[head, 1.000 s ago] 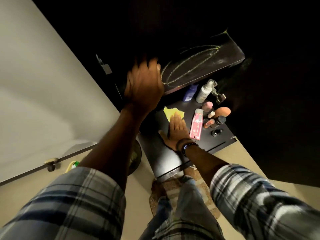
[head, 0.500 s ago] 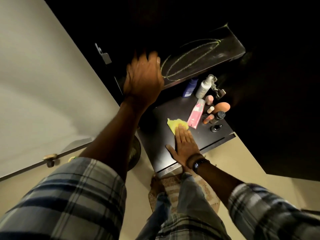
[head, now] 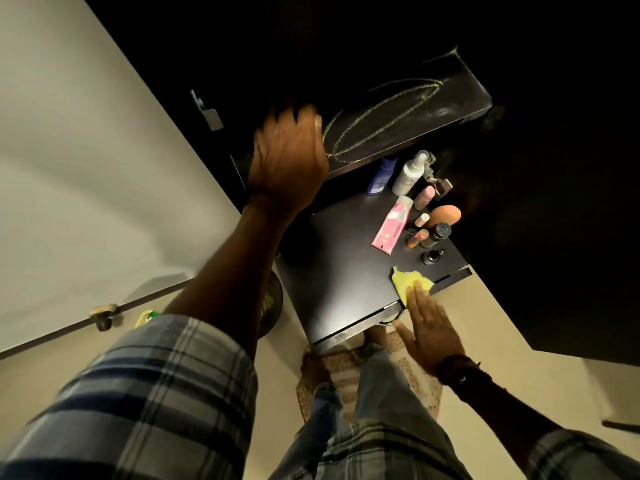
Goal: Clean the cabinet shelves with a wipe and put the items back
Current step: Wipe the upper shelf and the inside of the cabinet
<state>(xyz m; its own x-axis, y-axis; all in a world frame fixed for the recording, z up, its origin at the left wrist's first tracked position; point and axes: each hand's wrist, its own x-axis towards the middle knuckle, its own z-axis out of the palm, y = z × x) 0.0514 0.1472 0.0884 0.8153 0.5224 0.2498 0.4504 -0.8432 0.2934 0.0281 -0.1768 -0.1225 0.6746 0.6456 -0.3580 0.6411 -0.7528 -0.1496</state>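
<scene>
Reaching out from plaid sleeves cut off by the bottom edge, both arms stretch into a dark cabinet. The right hand (head: 427, 327) lies flat, fingers straight and close together, with only its fingertips on the yellow wipe (head: 410, 280). A dark band circles its wrist. The wipe is crumpled at the front right edge of the lower shelf (head: 346, 271), partly covered by the fingers. Its long side runs roughly along that edge, and one corner points toward the shelf's middle.

Farther back on the same shelf, toiletries crowd the right side. A pink tube (head: 393, 225) lies flat, its crimped end nearer and its cap pointing to the back. Just beside it are a small dark bottle (head: 433, 256), an orange sponge (head: 446, 214) and several small bottles too small to tell apart. A white spray bottle (head: 410, 173) and a blue bottle (head: 381, 174) stand behind, their tops partly under the upper shelf (head: 433, 98).

The left hand (head: 287, 157) is on that shelf's front left end, back toward the camera. Its fingertips blur into the dark, so I cannot tell whether they curl round the edge or lie flat. A yellow oval is scrawled on the upper shelf, and the cabinet's depth is black.
</scene>
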